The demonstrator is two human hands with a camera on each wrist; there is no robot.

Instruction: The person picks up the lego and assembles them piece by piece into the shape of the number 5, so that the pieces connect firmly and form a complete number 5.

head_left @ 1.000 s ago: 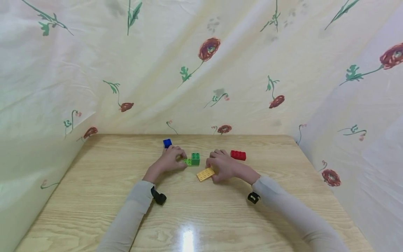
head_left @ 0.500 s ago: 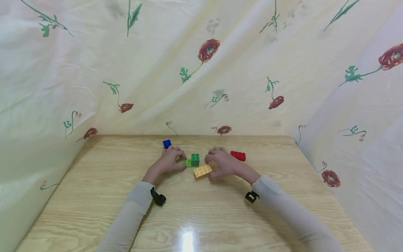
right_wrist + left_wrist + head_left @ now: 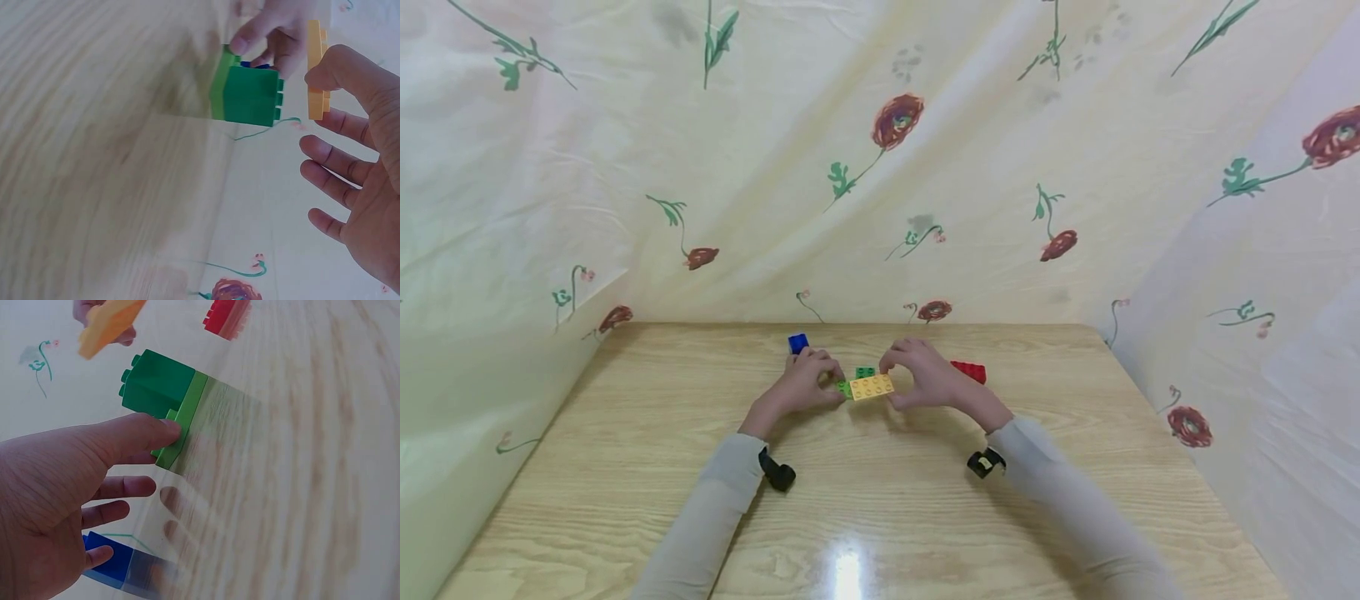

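Observation:
With thumb and index finger, my left hand (image 3: 805, 382) pinches the free end of a thin light green building-block plate (image 3: 191, 403) that lies on the table. A taller dark green block (image 3: 164, 380) sits on the plate's other end, studs up. My right hand (image 3: 928, 377) pinches a flat yellow-orange plate (image 3: 872, 387) between thumb and index finger, its other fingers spread. That yellow-orange plate is raised above the dark green block, apart from it, as the right wrist view shows. In the head view it hides part of the green pieces.
A blue block (image 3: 797, 342) stands just behind my left hand, near its little finger. A red block (image 3: 972, 372) lies behind the right hand, partly covered by it. Flowered cloth (image 3: 760, 208) hangs along the back and sides of the wooden table (image 3: 880, 483).
My right hand has lifted the yellow-orange plate and carried it left, from beside the green pieces to above them, turning it straighter. The left hand has stayed in place on the light green plate.

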